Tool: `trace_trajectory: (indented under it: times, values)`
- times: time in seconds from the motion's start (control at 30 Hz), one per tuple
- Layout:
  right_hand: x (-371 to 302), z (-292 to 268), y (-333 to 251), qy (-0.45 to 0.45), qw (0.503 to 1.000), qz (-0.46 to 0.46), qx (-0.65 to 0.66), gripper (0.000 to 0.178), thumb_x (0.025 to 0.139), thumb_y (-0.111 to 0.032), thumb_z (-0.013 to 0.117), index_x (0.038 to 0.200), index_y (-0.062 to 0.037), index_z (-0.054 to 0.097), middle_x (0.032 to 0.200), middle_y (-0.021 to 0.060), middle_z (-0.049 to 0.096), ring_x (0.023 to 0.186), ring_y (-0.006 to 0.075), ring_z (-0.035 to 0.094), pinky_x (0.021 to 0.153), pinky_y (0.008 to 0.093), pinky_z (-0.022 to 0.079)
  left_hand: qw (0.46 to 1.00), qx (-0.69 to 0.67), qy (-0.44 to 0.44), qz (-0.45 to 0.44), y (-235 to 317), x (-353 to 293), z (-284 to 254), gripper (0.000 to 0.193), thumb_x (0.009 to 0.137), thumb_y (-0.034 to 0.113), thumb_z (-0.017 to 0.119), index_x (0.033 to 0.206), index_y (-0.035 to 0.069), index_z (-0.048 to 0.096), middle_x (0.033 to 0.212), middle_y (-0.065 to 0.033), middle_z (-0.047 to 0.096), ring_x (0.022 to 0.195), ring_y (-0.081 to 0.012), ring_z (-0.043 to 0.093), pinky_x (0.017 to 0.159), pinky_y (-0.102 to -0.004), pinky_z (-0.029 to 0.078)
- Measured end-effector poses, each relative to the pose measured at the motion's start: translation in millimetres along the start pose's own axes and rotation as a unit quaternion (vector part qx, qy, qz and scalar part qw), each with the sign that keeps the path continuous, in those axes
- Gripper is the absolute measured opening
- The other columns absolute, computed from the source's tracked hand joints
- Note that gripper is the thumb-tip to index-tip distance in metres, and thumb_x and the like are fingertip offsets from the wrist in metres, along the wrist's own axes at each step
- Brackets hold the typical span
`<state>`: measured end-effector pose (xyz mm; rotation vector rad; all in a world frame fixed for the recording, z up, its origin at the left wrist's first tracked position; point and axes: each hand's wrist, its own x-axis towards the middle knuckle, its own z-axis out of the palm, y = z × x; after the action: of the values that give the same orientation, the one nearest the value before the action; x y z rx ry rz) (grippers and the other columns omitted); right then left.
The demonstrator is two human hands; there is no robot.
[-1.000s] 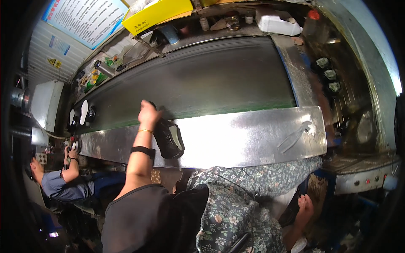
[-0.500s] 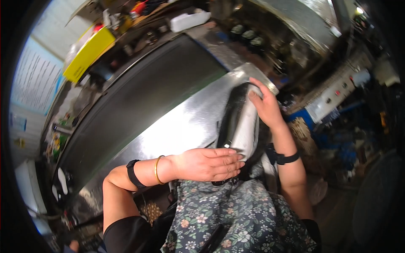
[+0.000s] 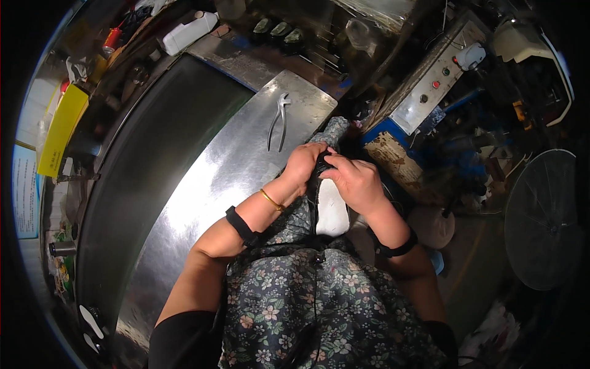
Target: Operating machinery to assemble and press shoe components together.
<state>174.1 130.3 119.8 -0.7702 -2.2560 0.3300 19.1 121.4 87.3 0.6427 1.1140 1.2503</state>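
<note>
A black shoe upper with a white sole-shaped bottom (image 3: 332, 209) lies upside down over my lap, on the dark floral apron (image 3: 276, 301). Its far end is gripped from both sides. My left hand (image 3: 303, 167) is closed on the black edge there. Opposite it, my right hand (image 3: 358, 186) pinches the same black material with thumb and fingers. What lies under the fingertips is partly hidden. Metal pincers (image 3: 279, 123) rest on the shiny metal plate (image 3: 215, 166), beyond my left hand and touched by neither hand.
A dark conveyor belt (image 3: 153, 147) runs along the plate's left side. White sole-shaped pieces (image 3: 90, 321) lie at its near left end. A yellow box (image 3: 63, 130) and a white bottle (image 3: 190, 32) stand beyond it. At right are a button panel (image 3: 436, 80) and a round mesh guard (image 3: 550, 221).
My left hand has gone from lying flat over the shoe's near end to gripping its far end. The shoe is nearer my lap, and the pincers now show. The view has turned.
</note>
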Motion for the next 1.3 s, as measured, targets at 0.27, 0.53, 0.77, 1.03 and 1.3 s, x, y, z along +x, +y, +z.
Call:
trace_trajectory:
  times: [0.27, 0.53, 0.77, 1.03, 1.3]
  values:
    - [-54.2, 37.1, 19.1, 0.032, 0.838, 0.289, 0.462, 0.042, 0.097, -0.01, 0.057, 0.137, 0.0005, 0.05, 0.134, 0.0176, 0.058, 0.129, 0.0221, 0.051, 0.107, 0.0321, 0.038, 0.848, 0.388, 0.022, 0.36, -14.3, -36.7, -11.9, 0.05, 0.083, 0.023, 0.072, 0.123, -0.002, 0.054, 0.13, -0.0233, 0.053, 0.127, -0.0418, 0.046, 0.108, -0.0471, 0.037]
    - [-74.6, 25.1, 29.1, -0.085, 0.875, 0.352, 0.322, 0.029, 0.099, -0.024, 0.06, 0.09, 0.0032, 0.066, 0.069, -0.0026, 0.058, 0.069, 0.0023, 0.047, 0.06, 0.0235, 0.041, 0.99, 0.1, -0.094, 0.028, 3.0, 13.3, -54.7, 0.04, 0.089, 0.014, 0.07, 0.125, 0.005, 0.056, 0.108, -0.0022, 0.064, 0.099, -0.0134, 0.06, 0.087, -0.0287, 0.049]
    - [-73.4, 60.5, -1.4, -0.155, 0.596, 0.638, 0.462, 0.076, 0.102, -0.06, 0.028, 0.13, 0.0061, 0.053, 0.12, 0.0164, 0.064, 0.111, 0.0225, 0.058, 0.099, 0.0317, 0.043, 0.994, 0.093, -0.057, -0.021, -39.1, -5.9, -60.5, 0.04, 0.087, 0.009, 0.073, 0.122, 0.004, 0.055, 0.102, -0.0047, 0.063, 0.092, -0.0134, 0.059, 0.082, -0.0268, 0.049]
    - [-11.8, 41.8, -18.2, -0.375, 0.845, 0.38, -0.009, 0.059, 0.102, -0.044, 0.037, 0.123, 0.0093, 0.054, 0.109, 0.033, 0.061, 0.099, 0.0484, 0.06, 0.085, 0.0501, 0.05, 0.992, 0.073, -0.08, -0.068, -32.9, 5.8, -70.8, 0.045, 0.089, 0.013, 0.073, 0.128, 0.005, 0.051, 0.105, -0.0033, 0.063, 0.094, -0.0109, 0.058, 0.081, -0.0246, 0.048]
    - [-108.8, 49.3, 2.3, -0.141, 0.833, 0.391, 0.365, 0.064, 0.103, -0.029, 0.049, 0.15, 0.0065, 0.023, 0.143, 0.0184, 0.046, 0.131, 0.0207, 0.044, 0.109, 0.0321, 0.035, 0.948, 0.247, -0.182, -0.087, -16.9, 15.8, -68.8, 0.062, 0.09, 0.024, 0.072, 0.14, 0.002, 0.043, 0.127, -0.0107, 0.057, 0.118, -0.0189, 0.051, 0.104, -0.0311, 0.038]
